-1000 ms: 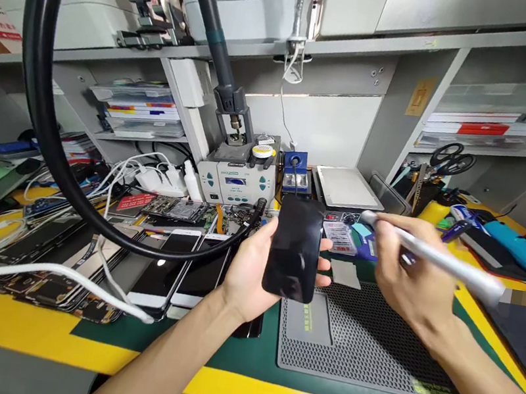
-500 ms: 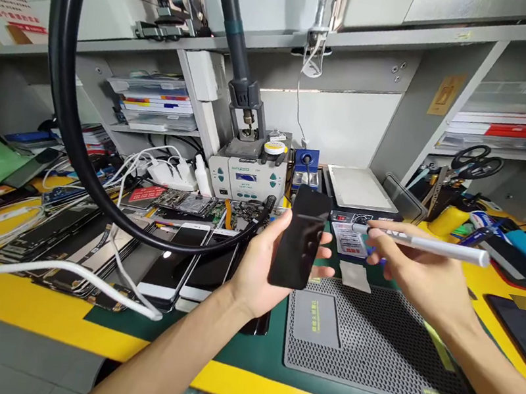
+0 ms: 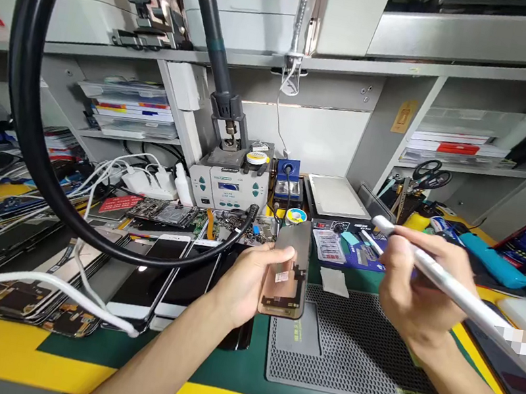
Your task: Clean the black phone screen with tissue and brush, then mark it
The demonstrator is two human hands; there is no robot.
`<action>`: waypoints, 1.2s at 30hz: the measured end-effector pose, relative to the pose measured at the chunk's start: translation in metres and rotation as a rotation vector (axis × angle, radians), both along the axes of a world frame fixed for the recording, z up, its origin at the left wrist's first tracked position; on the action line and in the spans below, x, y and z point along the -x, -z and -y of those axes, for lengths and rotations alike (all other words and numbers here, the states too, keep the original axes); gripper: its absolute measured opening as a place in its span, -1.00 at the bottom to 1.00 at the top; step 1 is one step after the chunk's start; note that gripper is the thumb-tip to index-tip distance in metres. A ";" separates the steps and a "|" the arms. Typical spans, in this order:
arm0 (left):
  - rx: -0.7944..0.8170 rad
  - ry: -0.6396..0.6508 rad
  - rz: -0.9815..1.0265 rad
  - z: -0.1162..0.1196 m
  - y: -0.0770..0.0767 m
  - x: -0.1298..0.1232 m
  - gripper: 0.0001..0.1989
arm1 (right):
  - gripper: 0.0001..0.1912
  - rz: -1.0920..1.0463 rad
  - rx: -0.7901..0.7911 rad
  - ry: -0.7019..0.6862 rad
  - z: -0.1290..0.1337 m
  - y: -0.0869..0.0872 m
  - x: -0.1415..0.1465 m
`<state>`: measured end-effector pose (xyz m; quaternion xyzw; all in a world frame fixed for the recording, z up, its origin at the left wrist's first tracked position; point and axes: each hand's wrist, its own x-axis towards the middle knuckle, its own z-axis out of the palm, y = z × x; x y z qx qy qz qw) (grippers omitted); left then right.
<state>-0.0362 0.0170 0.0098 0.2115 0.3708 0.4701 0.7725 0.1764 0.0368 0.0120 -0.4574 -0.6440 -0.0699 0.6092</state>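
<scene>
My left hand (image 3: 240,281) grips a phone screen (image 3: 282,292) upright, thumb across it. Its back faces me, showing a copper-coloured panel, a small white label and a dark flex cable at the lower right. In my right hand (image 3: 422,292), closed above the mat's right side, is a white marker pen (image 3: 462,294) that slants down to the right. Below both hands lies a grey perforated mat (image 3: 357,362). A small pale cloth square (image 3: 334,281) rests at the mat's far edge.
Several phones and screens (image 3: 145,278) crowd the left, with white cables (image 3: 44,282) over them. A thick black hose (image 3: 25,86) loops in front. Behind stand a hot-air station (image 3: 228,190) and a heating plate (image 3: 337,197). A dark tablet-like panel (image 3: 508,382) lies right.
The phone screen has been turned from its black glass face to its back and sits slightly lower. My right hand has risen relative to the mat's surroundings, and the marker pen now tilts more steeply.
</scene>
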 end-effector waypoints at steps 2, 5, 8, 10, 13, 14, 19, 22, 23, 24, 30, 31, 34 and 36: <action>-0.007 -0.032 -0.003 -0.001 0.002 0.001 -0.91 | -0.86 0.139 0.076 -0.040 0.000 0.002 0.001; -0.018 -0.045 0.012 -0.002 0.003 0.002 -0.87 | -0.92 0.147 -0.003 -0.043 0.001 0.004 0.002; -0.046 -0.016 0.048 -0.001 0.001 0.000 -0.73 | -0.91 0.156 0.039 -0.050 0.003 0.005 0.004; -0.064 0.002 0.089 0.000 -0.002 -0.002 -0.62 | -0.86 0.163 0.211 -0.103 0.003 0.005 0.005; -0.096 -0.008 0.133 0.004 -0.007 -0.005 -0.57 | -0.89 0.078 0.205 -0.177 0.007 0.005 0.007; -0.106 -0.006 0.136 0.004 -0.008 -0.005 -0.57 | -0.89 0.040 0.179 -0.204 0.009 0.005 0.008; -0.189 0.081 0.141 0.006 -0.008 -0.006 -0.47 | -0.84 -0.128 0.403 -0.327 0.020 0.002 0.017; -0.212 0.096 0.125 0.007 -0.006 -0.006 -0.46 | -0.85 -0.136 0.414 -0.340 0.023 0.001 0.022; -0.208 0.100 0.121 0.007 -0.006 -0.007 -0.47 | -0.88 -0.128 0.389 -0.339 0.023 0.001 0.024; -0.207 0.105 0.118 0.007 -0.007 -0.007 -0.47 | -0.89 -0.121 0.362 -0.339 0.024 0.001 0.025; -0.211 0.123 0.151 0.010 -0.011 -0.006 -0.49 | -0.93 -0.137 0.335 -0.339 0.026 0.002 0.025; -0.206 0.124 0.156 0.010 -0.011 -0.006 -0.50 | -0.92 -0.142 0.350 -0.338 0.026 0.002 0.024; -0.197 0.118 0.153 0.010 -0.011 -0.006 -0.51 | -0.89 -0.150 0.410 -0.325 0.025 0.002 0.023; -0.201 0.114 0.144 0.011 -0.011 -0.007 -0.50 | -0.86 -0.141 0.443 -0.344 0.023 0.002 0.022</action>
